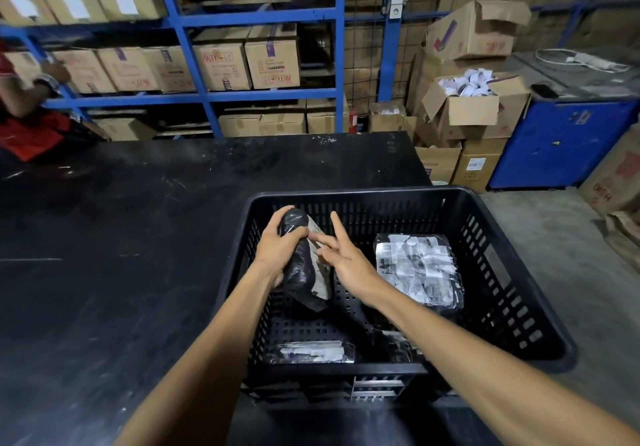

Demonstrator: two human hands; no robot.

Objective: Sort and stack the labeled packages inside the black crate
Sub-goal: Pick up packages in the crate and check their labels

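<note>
While the left hand (pixel 280 248) is clenched around a black-wrapped package (pixel 304 265) held upright over the left half of the black crate (pixel 519 272), the step in hand looks like checking its label before it joins a pile — the white label faces right, toward the right hand (pixel 343 262). That hand is released, fingers spread, index and middle fingertips just beside or touching the label; contact is hard to confirm from this angle. Both forearms reach in from the bottom of the frame, the left wrist bent over the crate's left wall, the right arm crossing the crate's middle. Right of centre lies a stack of labeled packages (pixel 419 269), labels up, and another package (pixel 311 352) rests flat against the near wall at lower centre. The next move probably calls for turning the held package label-up and lowering it squarely onto the matching pile — without knocking the stack askew
</note>
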